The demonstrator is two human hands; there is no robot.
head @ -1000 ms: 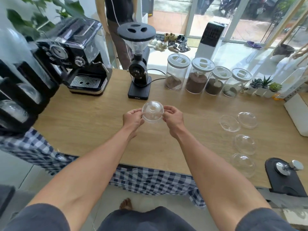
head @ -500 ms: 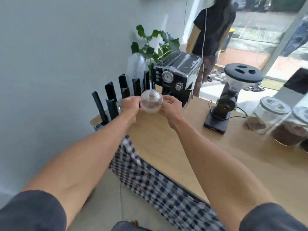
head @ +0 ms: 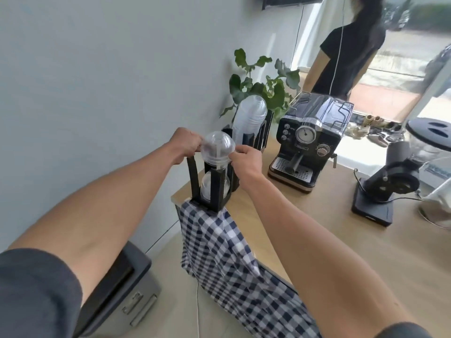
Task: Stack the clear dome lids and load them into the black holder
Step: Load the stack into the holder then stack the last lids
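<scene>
A stack of clear dome lids (head: 218, 148) sits at the top of the black holder (head: 217, 191), between its upright posts at the table's near left corner. My left hand (head: 184, 143) pinches the stack's rim on the left and my right hand (head: 246, 158) pinches it on the right. More clear lids (head: 214, 187) show lower inside the same holder. A tall stack of clear cups (head: 249, 120) stands in the compartment behind.
A black espresso machine (head: 310, 140) stands right of the holder, a coffee grinder (head: 390, 176) further right. A checked cloth (head: 234, 264) hangs off the wooden table (head: 366, 252). A plant (head: 263, 84) and a person (head: 346, 50) are behind. A grey cabinet (head: 122, 289) sits on the floor.
My view swung left from the table's middle to the holder. Both hands carried the lid stack over and now hold it at the holder's top.
</scene>
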